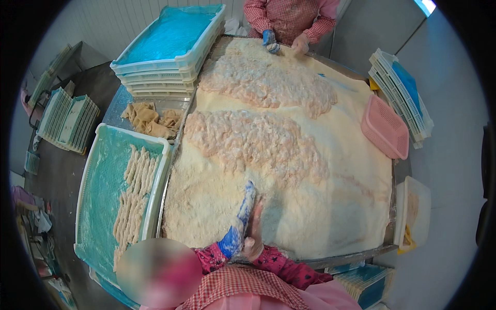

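Observation:
My left hand [237,223], in a blue glove caked with white powder, is upright with fingers straight and pressed together. My right hand [253,227], in a thin pale glove, lies palm to palm against it. Whatever may be between the palms is hidden. Both hands are just over the near edge of a table spread with pale flour or crumbs [206,206]. Beyond my fingertips lies a heap of pinkish, powder-dusted raw meat pieces [258,142], with a second meat heap [263,82] behind it. On my left, several floured strips [135,199] line a teal-lined tray [93,191].
Stacked white trays with blue lining [165,39] rise at the far left, near a crumpled brown cloth [150,120]. A co-worker [289,23] stands at the far edge. To the right are a pink basket [385,126], leaning trays [400,95] and a whitish bin [416,212].

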Demonstrator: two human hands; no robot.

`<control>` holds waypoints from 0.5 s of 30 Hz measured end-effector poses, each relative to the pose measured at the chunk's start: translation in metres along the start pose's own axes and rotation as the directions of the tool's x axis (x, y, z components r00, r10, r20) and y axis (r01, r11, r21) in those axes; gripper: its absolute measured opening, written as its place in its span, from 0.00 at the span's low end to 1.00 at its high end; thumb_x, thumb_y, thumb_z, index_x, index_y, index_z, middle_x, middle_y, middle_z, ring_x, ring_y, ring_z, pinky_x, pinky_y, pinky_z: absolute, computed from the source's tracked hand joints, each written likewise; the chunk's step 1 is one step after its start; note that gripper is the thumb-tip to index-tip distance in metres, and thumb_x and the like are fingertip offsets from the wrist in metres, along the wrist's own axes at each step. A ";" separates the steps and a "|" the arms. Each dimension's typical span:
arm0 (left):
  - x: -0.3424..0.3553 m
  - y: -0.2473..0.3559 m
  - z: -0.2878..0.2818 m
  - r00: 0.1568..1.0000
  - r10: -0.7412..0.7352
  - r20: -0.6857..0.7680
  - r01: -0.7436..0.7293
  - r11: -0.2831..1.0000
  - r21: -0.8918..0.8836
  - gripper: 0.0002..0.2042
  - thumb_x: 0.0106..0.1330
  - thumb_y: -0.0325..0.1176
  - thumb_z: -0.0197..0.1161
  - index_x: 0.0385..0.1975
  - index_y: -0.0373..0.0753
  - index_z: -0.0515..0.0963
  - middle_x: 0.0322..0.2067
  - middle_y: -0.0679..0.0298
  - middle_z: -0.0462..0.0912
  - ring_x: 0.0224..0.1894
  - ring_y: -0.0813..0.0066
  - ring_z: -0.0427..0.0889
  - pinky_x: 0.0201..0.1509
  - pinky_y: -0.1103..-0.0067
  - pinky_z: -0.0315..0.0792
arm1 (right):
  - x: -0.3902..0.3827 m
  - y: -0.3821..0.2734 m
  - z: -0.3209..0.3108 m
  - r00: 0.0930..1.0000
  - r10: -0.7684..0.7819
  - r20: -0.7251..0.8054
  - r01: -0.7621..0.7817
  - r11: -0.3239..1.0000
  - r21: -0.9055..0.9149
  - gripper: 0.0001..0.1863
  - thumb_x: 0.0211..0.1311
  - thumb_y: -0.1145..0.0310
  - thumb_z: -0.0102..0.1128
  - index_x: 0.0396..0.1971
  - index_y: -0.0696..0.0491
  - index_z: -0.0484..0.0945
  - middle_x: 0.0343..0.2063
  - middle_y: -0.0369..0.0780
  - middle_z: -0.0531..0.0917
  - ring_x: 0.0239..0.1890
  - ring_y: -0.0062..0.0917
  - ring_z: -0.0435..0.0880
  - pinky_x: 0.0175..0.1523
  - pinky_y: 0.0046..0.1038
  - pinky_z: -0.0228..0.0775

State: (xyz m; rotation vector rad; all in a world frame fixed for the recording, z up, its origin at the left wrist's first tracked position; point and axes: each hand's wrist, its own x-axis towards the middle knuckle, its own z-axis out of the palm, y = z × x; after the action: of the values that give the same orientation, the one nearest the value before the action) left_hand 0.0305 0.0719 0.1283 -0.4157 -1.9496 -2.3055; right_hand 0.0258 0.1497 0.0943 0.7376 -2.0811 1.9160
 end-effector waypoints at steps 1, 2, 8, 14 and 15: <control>-0.002 0.000 0.000 1.000 0.008 0.008 -0.008 1.000 0.005 0.36 0.65 0.52 0.41 0.65 0.35 0.37 0.67 0.55 0.34 0.69 0.65 0.38 0.68 0.70 0.33 | 0.001 -0.004 0.003 0.999 -0.044 0.010 0.044 0.999 0.000 0.48 0.57 0.33 0.20 0.64 0.61 0.34 0.65 0.52 0.37 0.68 0.43 0.31 0.67 0.42 0.22; -0.002 0.001 -0.001 1.000 0.020 0.016 -0.020 1.000 0.011 0.36 0.65 0.52 0.41 0.65 0.35 0.37 0.67 0.55 0.34 0.69 0.65 0.38 0.68 0.70 0.33 | 0.003 -0.013 0.006 0.996 -0.087 0.020 0.087 0.996 0.001 0.49 0.57 0.32 0.20 0.64 0.61 0.34 0.65 0.52 0.37 0.68 0.43 0.31 0.67 0.43 0.22; 0.003 -0.007 -0.006 0.999 0.038 -0.007 -0.039 0.989 -0.144 0.39 0.63 0.54 0.45 0.64 0.33 0.37 0.67 0.55 0.33 0.69 0.64 0.36 0.68 0.70 0.34 | 0.018 -0.033 0.007 0.994 -0.086 0.068 0.089 0.995 -0.035 0.49 0.57 0.33 0.19 0.63 0.63 0.35 0.65 0.51 0.37 0.68 0.42 0.33 0.67 0.43 0.22; 0.001 -0.022 -0.019 0.982 -0.050 -0.182 0.018 0.985 -0.172 0.35 0.65 0.48 0.46 0.64 0.32 0.42 0.66 0.55 0.43 0.68 0.63 0.44 0.68 0.71 0.39 | 0.016 0.004 0.016 0.979 0.075 0.191 -0.059 0.994 -0.092 0.44 0.59 0.39 0.31 0.65 0.58 0.38 0.65 0.52 0.42 0.68 0.44 0.37 0.67 0.42 0.25; -0.006 -0.027 -0.028 0.963 -0.137 -0.234 0.064 0.953 -0.295 0.32 0.66 0.47 0.43 0.64 0.33 0.44 0.66 0.57 0.44 0.67 0.66 0.46 0.67 0.72 0.42 | 0.028 0.003 0.015 0.943 0.089 0.321 -0.033 0.984 -0.175 0.44 0.59 0.40 0.35 0.65 0.57 0.39 0.65 0.53 0.43 0.68 0.43 0.38 0.67 0.42 0.26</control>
State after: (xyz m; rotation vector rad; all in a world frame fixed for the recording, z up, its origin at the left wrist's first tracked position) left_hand 0.0254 0.0485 0.0969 -0.0353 -1.5623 -2.5661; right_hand 0.0027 0.1292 0.1034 1.0226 -2.4523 1.7138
